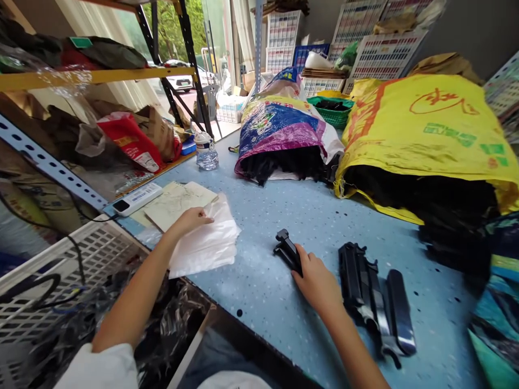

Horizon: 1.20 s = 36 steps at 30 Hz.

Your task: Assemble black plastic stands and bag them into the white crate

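Note:
My left hand [193, 220] pinches the upper edge of a stack of thin white plastic bags [211, 243] lying on the blue table. Black plastic parts [287, 249], long and narrow, are gripped in my right hand [318, 281] just above the tabletop; my fingers cover their near end. To the right of that hand, several similar black plastic parts [360, 281] lie side by side. One smooth, rounded black piece [400, 308] rests at the right of that group.
Sacks of black parts, one blue and purple [279, 127], one yellow [425, 124], stand at the table's back. A water bottle [206, 154], cardboard sheets [178, 202] and a power strip [138, 199] sit at left. Below the edge, a white crate [109, 243] is near wrapped black items [162, 324].

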Motion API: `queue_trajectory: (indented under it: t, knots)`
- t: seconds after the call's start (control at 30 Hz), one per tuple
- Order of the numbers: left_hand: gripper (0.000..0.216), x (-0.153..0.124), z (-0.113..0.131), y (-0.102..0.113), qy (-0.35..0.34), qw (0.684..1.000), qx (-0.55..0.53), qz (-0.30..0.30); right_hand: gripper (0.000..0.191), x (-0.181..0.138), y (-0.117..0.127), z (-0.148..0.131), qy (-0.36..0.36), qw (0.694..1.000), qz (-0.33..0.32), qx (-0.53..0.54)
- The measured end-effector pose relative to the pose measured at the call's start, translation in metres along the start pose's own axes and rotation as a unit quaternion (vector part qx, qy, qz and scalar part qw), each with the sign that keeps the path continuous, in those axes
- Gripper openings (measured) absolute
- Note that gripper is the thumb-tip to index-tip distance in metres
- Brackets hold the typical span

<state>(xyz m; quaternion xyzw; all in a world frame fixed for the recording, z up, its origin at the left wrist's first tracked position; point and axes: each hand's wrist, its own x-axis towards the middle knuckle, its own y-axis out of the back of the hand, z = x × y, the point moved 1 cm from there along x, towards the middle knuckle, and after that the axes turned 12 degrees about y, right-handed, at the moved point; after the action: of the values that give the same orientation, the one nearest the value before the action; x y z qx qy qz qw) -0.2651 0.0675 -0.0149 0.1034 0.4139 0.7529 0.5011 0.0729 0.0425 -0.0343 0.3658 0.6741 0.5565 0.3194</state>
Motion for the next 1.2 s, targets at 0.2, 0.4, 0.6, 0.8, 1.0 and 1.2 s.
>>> queue_trajectory:
  t: [0.2,0.4,0.6,0.8,1.0,1.2]
  knots:
    - [0.034,-0.005,-0.01,-0.001,0.02,0.992,-0.054,-0.114,0.053,-0.003,-0.001,-0.001,0.015,0.999,-0.005,-0.031]
    - [0.033,-0.004,-0.004,0.003,0.029,0.999,0.016,-0.032,0.053,-0.004,0.0,-0.001,0.014,1.0,-0.002,-0.025]
    - [0.036,-0.003,0.016,-0.002,-0.009,0.995,0.098,0.013,0.055,-0.005,0.002,-0.003,0.003,1.0,0.007,-0.023]
    - [0.028,-0.003,0.009,-0.006,-0.048,0.986,0.123,-0.106,0.056,-0.005,0.001,-0.005,0.001,1.0,0.009,-0.018]
    - [0.02,-0.006,0.009,-0.004,-0.074,0.982,0.156,-0.081,0.055,-0.007,0.003,-0.005,0.003,1.0,0.017,-0.019]
    - [0.019,-0.004,0.016,-0.007,-0.078,0.978,0.192,-0.009,0.055,-0.008,0.002,-0.005,0.005,0.999,0.025,-0.023]
